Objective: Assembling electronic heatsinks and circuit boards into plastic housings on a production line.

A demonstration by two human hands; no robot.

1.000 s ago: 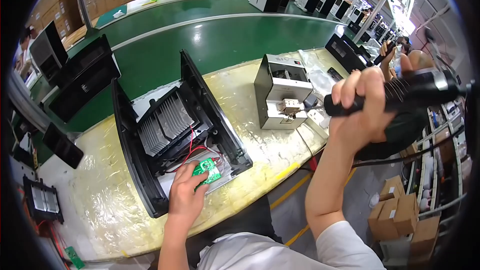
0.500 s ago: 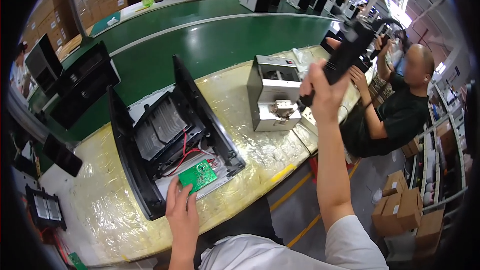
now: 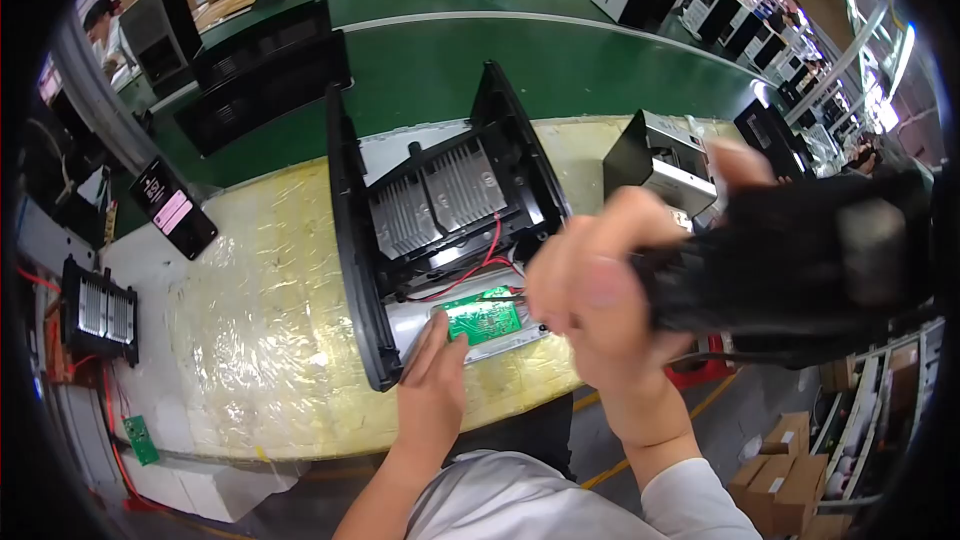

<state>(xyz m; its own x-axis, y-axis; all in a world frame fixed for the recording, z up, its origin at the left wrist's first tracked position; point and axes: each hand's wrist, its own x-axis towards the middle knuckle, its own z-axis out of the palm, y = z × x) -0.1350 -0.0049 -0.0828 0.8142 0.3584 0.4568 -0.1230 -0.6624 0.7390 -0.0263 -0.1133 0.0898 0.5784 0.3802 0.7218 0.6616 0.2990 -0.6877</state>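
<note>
A black plastic housing [image 3: 358, 275] with raised side walls lies on the table in front of me, a ribbed metal heat sink [image 3: 430, 205] inside it. A green circuit board [image 3: 485, 318] sits at the housing's near end, by red wires [image 3: 497, 240]. My left hand [image 3: 432, 380] is closed at the board's left edge, thumb and forefinger against it. My right hand [image 3: 610, 290] is wrapped round a black power screwdriver [image 3: 780, 265], blurred and close to the camera. Its thin tip points left over the board; whether it touches cannot be made out.
A grey metal fixture [image 3: 655, 165] stands to the right. A phone [image 3: 172, 208] leans at the left, near another heat sink unit [image 3: 100, 310] and a second green board [image 3: 140, 438]. Black panels [image 3: 265, 75] rest on the green conveyor [image 3: 420, 70]. Cartons [image 3: 790, 470] are at lower right.
My right hand has brought the screwdriver down and left, from above the fixture to over the board. The left hand's fingers have drawn closer together at the board's edge. The view has turned.
</note>
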